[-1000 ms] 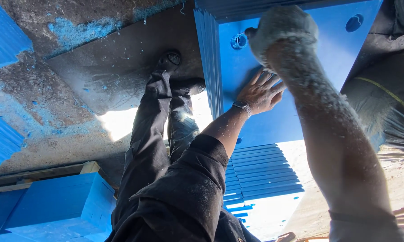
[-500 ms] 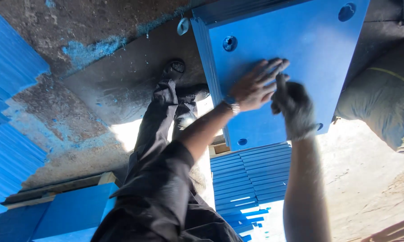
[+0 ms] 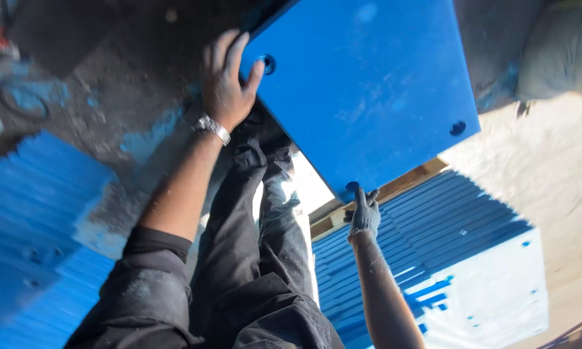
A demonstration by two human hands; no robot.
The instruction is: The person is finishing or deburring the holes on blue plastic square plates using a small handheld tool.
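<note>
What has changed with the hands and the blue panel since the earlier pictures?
The left hand moved from the blue panel's face to its far edge and grips there. The gloved right hand dropped to the near corner. The panel looks lifted off the stack. The watch stays on.

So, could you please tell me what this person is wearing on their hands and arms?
The left hand is bare, with a silver metal watch on the wrist and a dark, dusty sleeve pushed up past the elbow. The right hand wears a grey knitted work glove; that forearm is uncovered and dusted with pale powder.
</note>
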